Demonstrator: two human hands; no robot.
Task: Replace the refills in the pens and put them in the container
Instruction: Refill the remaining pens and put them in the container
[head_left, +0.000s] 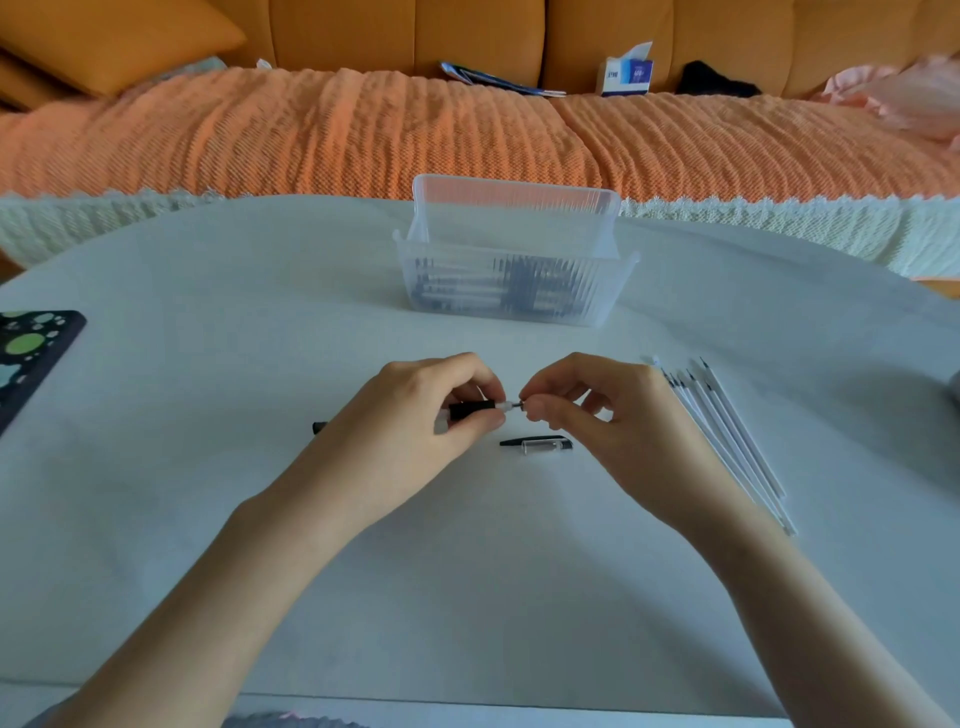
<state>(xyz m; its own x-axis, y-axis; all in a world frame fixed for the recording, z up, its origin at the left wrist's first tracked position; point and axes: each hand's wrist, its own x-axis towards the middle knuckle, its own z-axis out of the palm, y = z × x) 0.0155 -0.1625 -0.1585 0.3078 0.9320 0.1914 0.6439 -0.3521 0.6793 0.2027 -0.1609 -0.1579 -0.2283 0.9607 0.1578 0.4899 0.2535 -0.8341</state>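
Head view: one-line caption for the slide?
Left hand grips a pen while the right hand pinches its tip; clear cap on the table, spare refills to the right, container behind.

Ribbed clear plastic container (matt table)

The white table bears a clear container, a pen cap, refills and a spotted board.

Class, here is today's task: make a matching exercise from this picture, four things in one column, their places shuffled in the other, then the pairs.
Things:
1 pen
2 pen cap
3 refills
4 container

Places:
a far side of the table
b held by the left hand
c lying alone mid-table
d in a row on the right

Pairs: 1-b, 2-c, 3-d, 4-a
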